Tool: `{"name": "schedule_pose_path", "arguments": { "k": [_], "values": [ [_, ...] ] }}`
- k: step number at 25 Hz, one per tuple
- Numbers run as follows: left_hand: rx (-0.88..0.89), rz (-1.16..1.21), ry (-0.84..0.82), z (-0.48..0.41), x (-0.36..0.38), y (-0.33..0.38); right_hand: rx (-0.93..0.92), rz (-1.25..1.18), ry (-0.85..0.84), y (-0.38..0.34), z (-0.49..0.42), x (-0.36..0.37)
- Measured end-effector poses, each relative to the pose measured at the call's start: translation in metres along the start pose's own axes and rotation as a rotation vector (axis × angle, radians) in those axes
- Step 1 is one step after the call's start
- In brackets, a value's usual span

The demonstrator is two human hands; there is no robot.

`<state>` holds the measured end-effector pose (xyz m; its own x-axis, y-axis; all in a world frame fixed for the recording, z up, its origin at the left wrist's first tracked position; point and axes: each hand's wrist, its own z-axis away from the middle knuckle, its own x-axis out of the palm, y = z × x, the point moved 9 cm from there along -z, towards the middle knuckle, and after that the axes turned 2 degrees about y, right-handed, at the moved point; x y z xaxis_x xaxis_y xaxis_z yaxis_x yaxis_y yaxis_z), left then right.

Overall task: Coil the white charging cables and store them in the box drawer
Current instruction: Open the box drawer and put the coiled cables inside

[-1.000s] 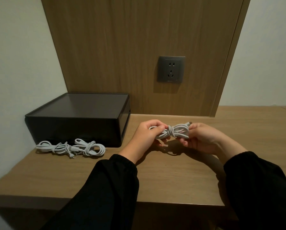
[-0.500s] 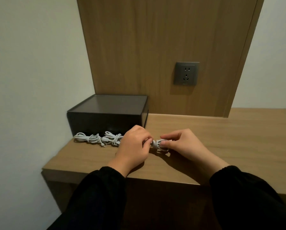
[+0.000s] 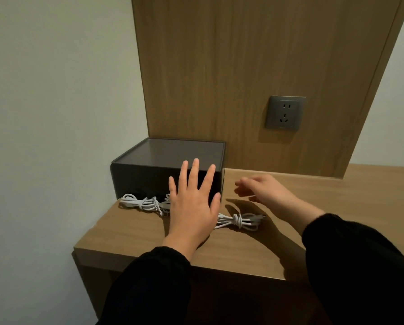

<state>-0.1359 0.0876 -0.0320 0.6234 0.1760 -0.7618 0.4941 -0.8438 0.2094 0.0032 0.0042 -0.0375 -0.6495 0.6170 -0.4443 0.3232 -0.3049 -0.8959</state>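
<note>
While the white cables point(image 3: 239, 220) lie coiled along the front of the box point(image 3: 177, 153) and just right of it, both hands are held open and empty — left hand point(image 3: 191, 207) spread before the box, right hand point(image 3: 264, 191) beside it — and a grip on the drawer point(image 3: 144, 181) front is judged needed next.

The left hand point(image 3: 191, 207) is spreading its straight fingers point(image 3: 194, 171) in front of the dark box point(image 3: 147, 177). Tied white cables point(image 3: 142, 203) are lying on the wooden shelf point(image 3: 125, 233), left of those fingers. The right hand point(image 3: 264, 191), blurred, is hovering with loosely bent, empty fingers point(image 3: 243, 184). A coiled cable point(image 3: 239, 220) is lying below them, between both hands.
</note>
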Motion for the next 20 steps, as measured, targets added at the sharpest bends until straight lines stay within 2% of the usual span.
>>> {"name": "schedule_pose_path", "arguments": {
  "k": [2, 3, 11, 13, 17, 20],
  "values": [
    [-0.013, 0.046, 0.019, 0.000, -0.001, -0.001, 0.190, -0.395, -0.098, 0.002, -0.014, 0.025],
    [-0.018, 0.080, 0.023, 0.000, -0.001, -0.001, 0.253, -0.495, -0.135, 0.000, -0.018, 0.035],
    [-0.037, 0.218, 0.050, 0.000, -0.001, -0.006, 0.439, -0.658, -0.140, 0.005, -0.032, 0.055],
    [-0.038, 0.236, 0.060, -0.002, -0.001, -0.009, 0.445, -0.659, -0.073, 0.012, -0.031, 0.047],
    [-0.036, 0.252, 0.057, -0.001, 0.001, -0.010, 0.444, -0.635, 0.173, 0.024, -0.016, 0.000],
    [-0.038, 0.259, 0.069, 0.000, -0.002, -0.010, 0.429, -0.550, 0.256, 0.031, -0.005, -0.031]
  ]
}}
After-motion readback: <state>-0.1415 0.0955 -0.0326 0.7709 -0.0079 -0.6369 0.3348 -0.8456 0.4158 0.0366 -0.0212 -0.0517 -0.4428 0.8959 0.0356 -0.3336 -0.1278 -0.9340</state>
